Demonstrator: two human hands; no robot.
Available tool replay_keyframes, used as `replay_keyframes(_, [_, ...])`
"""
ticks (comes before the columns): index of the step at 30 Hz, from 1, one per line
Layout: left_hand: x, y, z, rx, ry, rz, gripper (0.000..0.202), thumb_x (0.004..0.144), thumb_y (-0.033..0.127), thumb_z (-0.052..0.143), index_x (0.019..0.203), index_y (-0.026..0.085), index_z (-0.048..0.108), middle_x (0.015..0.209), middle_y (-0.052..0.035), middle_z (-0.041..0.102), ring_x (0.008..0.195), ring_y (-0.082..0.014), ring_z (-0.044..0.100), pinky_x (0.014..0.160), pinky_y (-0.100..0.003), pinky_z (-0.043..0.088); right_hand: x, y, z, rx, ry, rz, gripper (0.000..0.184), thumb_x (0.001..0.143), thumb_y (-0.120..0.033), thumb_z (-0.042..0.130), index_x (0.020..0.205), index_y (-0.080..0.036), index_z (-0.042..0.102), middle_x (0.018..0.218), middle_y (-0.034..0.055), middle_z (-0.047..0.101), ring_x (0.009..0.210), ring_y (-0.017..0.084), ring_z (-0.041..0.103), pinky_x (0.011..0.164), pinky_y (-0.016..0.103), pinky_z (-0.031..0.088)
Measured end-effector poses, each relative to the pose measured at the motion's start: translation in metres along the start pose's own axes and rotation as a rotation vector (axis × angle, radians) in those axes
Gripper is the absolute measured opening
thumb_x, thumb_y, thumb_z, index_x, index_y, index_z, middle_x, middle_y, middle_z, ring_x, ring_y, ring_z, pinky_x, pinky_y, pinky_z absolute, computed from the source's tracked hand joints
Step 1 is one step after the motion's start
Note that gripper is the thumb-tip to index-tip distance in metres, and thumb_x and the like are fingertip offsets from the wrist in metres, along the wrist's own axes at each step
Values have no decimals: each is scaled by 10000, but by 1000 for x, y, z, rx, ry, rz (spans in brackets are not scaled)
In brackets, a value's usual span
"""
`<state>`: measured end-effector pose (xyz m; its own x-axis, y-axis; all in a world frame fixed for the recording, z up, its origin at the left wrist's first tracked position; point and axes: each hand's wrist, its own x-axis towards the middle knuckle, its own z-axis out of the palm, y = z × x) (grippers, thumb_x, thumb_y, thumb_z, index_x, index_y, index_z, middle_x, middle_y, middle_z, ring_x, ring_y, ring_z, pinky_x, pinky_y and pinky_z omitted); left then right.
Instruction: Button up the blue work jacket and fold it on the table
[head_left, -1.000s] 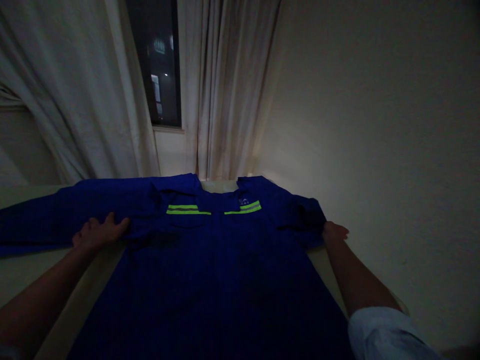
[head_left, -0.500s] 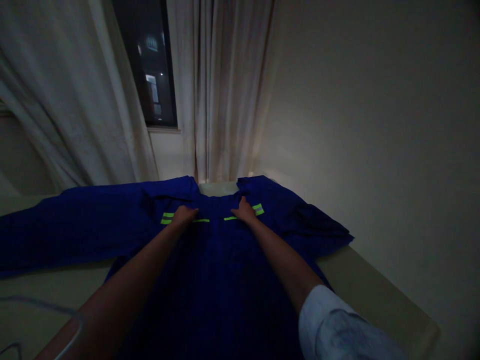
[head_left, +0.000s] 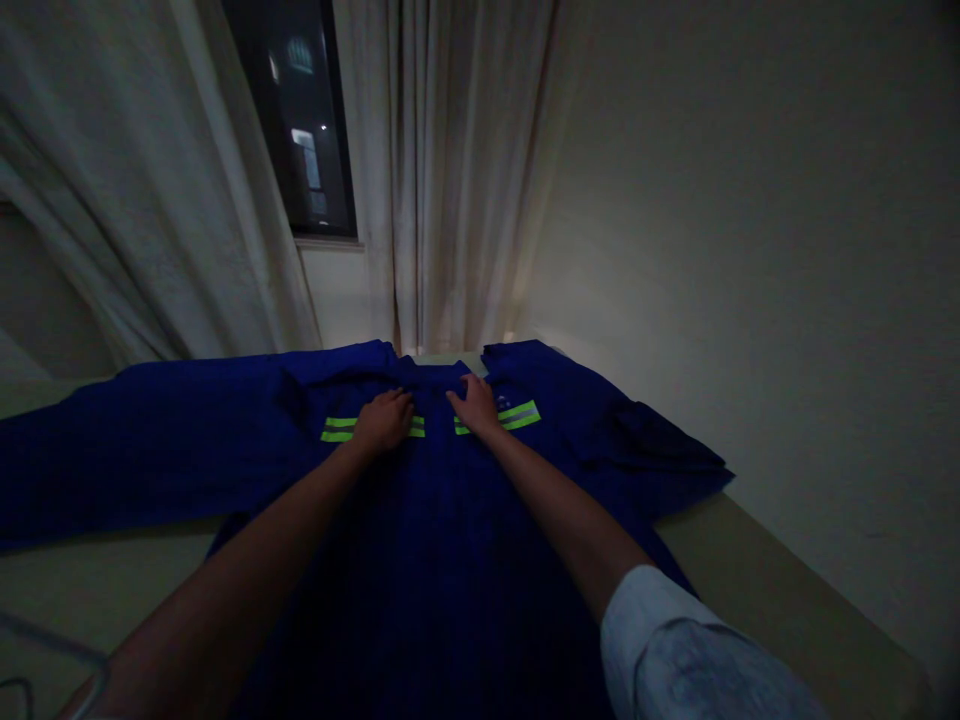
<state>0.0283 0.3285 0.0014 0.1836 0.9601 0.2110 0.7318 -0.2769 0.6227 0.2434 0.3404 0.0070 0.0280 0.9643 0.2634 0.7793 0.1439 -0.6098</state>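
On the blue jacket (head_left: 450,560) spread over the pale table (head_left: 787,580), seemingly at a smoothing step near the collar (head_left: 433,373), with left hand (head_left: 384,420) fingers-together, grip unclear, and right hand (head_left: 477,404) fingers-apart, calling next for even pressure.

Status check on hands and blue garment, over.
Left hand, right hand near collar. Blue garment spread out. Grey wire-like item lower left, by left forearm.
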Motion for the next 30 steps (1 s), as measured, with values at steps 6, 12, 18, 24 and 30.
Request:
replay_keyframes(6, [-5,-3,13,324,-38,90,568,1002,275,367,1519,121,543,1636,-164,454,1556,-307,365,1310,-544,150,-6,-49,33,-340,-159,7,485,1012,-549,565,1197,-123,706,1226,227,725,1145,345,691,950,453,535])
replay_keyframes(12, [-10,-13,18,490,-92,85,593,1060,355,273,1595,184,462,1672,-116,406,1571,-283,337,1305,-534,160,7,-40,32,-370,-241,7,330,1045,-279,506,1164,-113,764,1192,237,752,1158,345,711,978,464,525])
replay_keyframes(18, [-8,-10,21,540,-115,60,592,1062,358,277,1595,179,463,1677,-126,397,1567,-297,342,1298,-552,170,-5,4,-22,-420,-202,125,400,1109,-293,404,1155,-97,750,1190,215,759,1103,278,730,948,381,526])
replay_keyframes(24, [-13,-8,20,572,-80,57,594,1065,338,247,1598,173,451,1674,-99,409,1567,-254,347,1306,-511,182,-20,-42,7,-415,-121,59,625,1060,-642,382,1157,-149,754,1187,200,763,1111,318,735,913,401,557])
replay_keyframes(30, [-12,-11,20,605,-80,53,583,1057,299,246,1561,149,500,1665,-98,420,1556,-239,369,1308,-484,202,-10,-59,37,-442,-266,-6,363,1049,-310,478,1202,-126,751,1229,215,750,1150,311,732,938,409,560])
